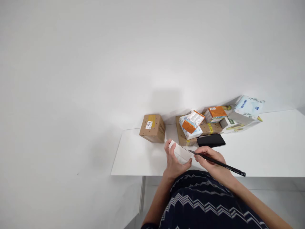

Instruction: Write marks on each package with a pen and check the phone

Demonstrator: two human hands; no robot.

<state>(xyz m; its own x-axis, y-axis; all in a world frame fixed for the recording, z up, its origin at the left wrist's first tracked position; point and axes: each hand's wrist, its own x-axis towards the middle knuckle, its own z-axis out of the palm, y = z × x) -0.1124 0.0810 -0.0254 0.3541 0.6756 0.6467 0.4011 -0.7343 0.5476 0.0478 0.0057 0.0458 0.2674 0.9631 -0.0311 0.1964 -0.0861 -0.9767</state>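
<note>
A left hand (174,163) clamps a small white rectangular box (181,153) over the near side of a flat white table (264,146) as the right hand (211,158) pinches a slender black pencil (229,167), tip by the box's right end.

White wall (95,63), faint shadows (166,97); 1 white table (267,149) against it; grey floor (286,200).

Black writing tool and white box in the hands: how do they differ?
The writing tool is black; the box is white. The writing tool is long and thin, the box broader. The right hand holds the writing tool, the left hand the box.
</note>
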